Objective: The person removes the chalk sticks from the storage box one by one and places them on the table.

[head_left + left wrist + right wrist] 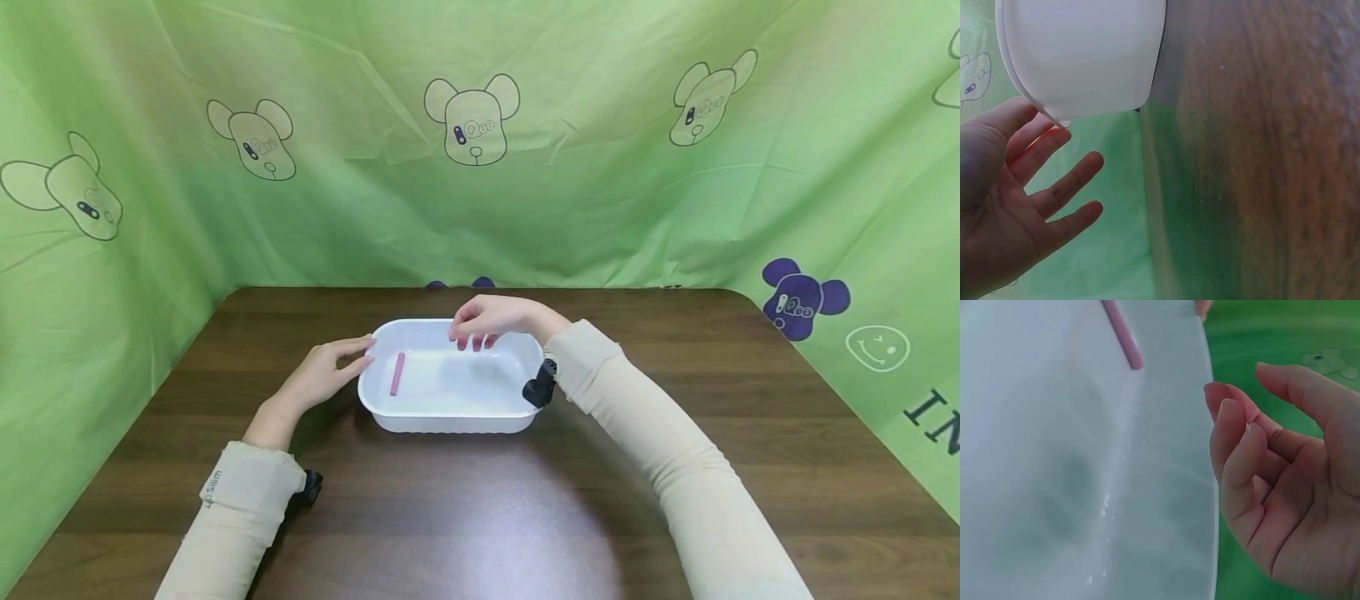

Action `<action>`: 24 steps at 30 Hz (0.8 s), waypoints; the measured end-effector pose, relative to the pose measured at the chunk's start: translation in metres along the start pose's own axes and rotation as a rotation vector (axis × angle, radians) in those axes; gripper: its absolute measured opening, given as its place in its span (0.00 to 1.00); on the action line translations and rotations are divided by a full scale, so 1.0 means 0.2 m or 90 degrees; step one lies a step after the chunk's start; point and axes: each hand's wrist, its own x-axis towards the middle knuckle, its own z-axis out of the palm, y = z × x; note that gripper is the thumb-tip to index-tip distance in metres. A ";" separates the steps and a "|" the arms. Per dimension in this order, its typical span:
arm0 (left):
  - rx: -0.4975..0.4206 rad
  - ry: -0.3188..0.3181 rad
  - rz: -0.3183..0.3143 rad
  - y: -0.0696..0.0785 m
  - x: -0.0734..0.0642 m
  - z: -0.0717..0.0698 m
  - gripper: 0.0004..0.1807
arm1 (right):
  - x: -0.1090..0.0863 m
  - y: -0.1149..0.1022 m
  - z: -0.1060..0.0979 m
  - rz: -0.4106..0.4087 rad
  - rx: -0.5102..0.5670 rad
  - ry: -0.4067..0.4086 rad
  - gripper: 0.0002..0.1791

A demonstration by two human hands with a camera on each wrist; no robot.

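Note:
A white oblong basin (450,425) sits on the wooden table. Inside, a slim pink stick (397,374) lies near the basin's left end, slanting slightly. My left hand (321,372) is at that end, thumb and forefinger against the rim; the other fingers are spread and nearly straight in the left wrist view. Over the basin's far rim is my right hand (491,315), its fingers loosely bent downward. Between its thumb (1291,384) and fingertips shows a gap with nothing in it. Small bright specks dot the basin's inner wall (1166,462) beside this hand.
The dark brown table (420,508) extends around the basin on all sides. A green cloth (360,225) printed with bear heads hangs behind and at both sides. Each wrist carries a small black camera, such as the one (542,385) overlapping the basin's right end.

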 end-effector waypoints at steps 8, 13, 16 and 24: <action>-0.003 -0.001 -0.003 -0.01 0.00 0.00 0.24 | 0.13 -0.01 0.07 -0.002 -0.028 -0.036 0.17; 0.000 -0.001 -0.005 -0.01 0.00 0.00 0.24 | 0.20 -0.02 0.12 0.006 -0.021 -0.051 0.16; 0.003 -0.005 -0.003 0.00 0.00 0.00 0.24 | 0.23 -0.02 0.15 0.017 -0.021 -0.061 0.15; -0.003 -0.002 -0.002 0.01 0.00 0.00 0.23 | 0.31 -0.03 0.21 0.025 -0.017 -0.065 0.11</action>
